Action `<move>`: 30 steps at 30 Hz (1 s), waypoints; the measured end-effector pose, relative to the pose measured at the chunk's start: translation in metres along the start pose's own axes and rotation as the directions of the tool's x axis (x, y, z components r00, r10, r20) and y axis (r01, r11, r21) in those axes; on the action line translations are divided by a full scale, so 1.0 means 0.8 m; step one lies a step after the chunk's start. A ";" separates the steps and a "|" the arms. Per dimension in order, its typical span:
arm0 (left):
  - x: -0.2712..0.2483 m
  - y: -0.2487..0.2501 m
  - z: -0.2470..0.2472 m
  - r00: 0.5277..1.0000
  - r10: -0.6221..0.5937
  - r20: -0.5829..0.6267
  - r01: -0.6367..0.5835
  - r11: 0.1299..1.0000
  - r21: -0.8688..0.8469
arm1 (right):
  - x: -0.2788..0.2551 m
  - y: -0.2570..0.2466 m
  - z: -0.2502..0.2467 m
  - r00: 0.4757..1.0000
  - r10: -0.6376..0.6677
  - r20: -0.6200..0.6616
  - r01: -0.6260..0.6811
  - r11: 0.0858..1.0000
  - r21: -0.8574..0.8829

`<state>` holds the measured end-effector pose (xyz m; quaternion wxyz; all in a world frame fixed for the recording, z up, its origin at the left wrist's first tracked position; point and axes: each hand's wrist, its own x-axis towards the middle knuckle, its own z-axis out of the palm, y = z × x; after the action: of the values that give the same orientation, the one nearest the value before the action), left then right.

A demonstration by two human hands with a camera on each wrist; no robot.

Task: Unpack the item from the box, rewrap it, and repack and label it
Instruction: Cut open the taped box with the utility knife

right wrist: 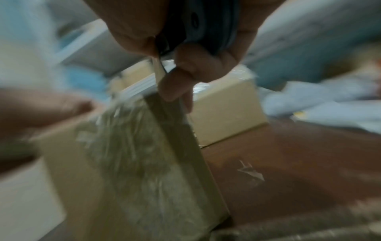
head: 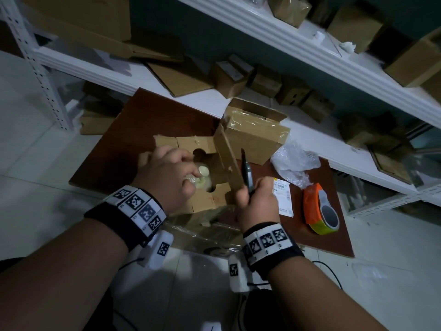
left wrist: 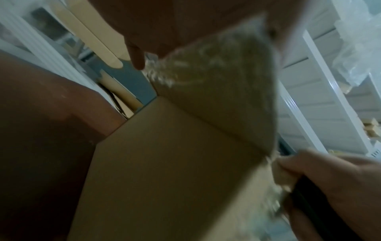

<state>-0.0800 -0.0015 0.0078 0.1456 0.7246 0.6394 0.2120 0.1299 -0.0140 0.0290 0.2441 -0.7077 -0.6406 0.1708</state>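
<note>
Her left hand (head: 167,173) reaches into the open box (head: 210,197), fingers closing on the wrapped item (head: 202,180); right hand (head: 259,201) grips a knife (head: 247,173) and pinches the flap

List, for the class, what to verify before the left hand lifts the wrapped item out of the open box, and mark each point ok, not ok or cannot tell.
1. Open box flaps clear of the item: ok.
2. Left hand fingers on the wrapped item: ok.
3. Grip firm enough to lift: cannot tell.
4. Right hand holding the flap aside: ok.
5. Knife pointing away from the left hand: ok.
6. Shipping label ready on the board: ok.
</note>
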 end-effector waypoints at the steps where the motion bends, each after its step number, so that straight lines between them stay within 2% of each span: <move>1: -0.002 0.000 0.005 1.000 0.022 0.004 -0.022 1.000 -0.021 | 0.002 0.002 -0.002 1.000 0.001 -0.010 -0.001 1.000 0.014; 4: -0.004 -0.004 0.017 0.999 0.045 0.017 -0.044 0.996 -0.072 | 0.000 0.007 -0.004 1.000 -0.027 0.007 0.027 0.999 0.030; 6: -0.003 -0.006 0.015 0.995 0.045 0.087 -0.042 0.999 -0.029 | 0.001 0.012 -0.003 0.997 0.075 -0.015 -0.072 0.989 0.130; 7: -0.002 -0.006 0.013 0.990 0.050 0.129 -0.051 0.999 0.004 | 0.004 0.014 -0.003 0.982 0.187 0.005 -0.183 0.952 0.245; 8: -0.002 -0.005 0.011 0.986 0.055 0.160 -0.060 0.998 0.029 | 0.006 0.016 -0.004 0.948 0.310 0.071 -0.313 0.873 0.374; 10: -0.002 -0.004 0.008 0.982 0.053 0.182 -0.060 0.998 0.030 | 0.008 0.021 -0.005 0.869 0.438 0.231 -0.491 0.701 0.517; 14: -0.002 -0.004 0.011 0.983 0.041 0.180 -0.043 0.999 0.009 | 0.010 0.032 0.000 0.818 0.444 0.365 -0.573 0.573 0.586; 17: -0.001 -0.005 0.014 0.985 0.042 0.170 -0.042 0.999 -0.004 | 0.014 0.044 0.010 0.755 0.476 0.451 -0.653 0.483 0.583; 26: 0.001 -0.004 0.015 0.984 0.037 0.177 -0.032 0.999 -0.032 | 0.022 0.062 0.031 0.681 0.491 0.543 -0.732 0.438 0.522; 30: 0.000 -0.002 0.015 0.986 0.024 0.164 -0.029 0.999 0.033 | 0.023 0.065 0.028 0.708 0.493 0.506 -0.706 0.457 0.541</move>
<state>-0.0755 -0.0005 -0.0030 0.1820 0.7505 0.6192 0.1424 0.1624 0.0036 -0.0171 0.3245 -0.7074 -0.2567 0.5731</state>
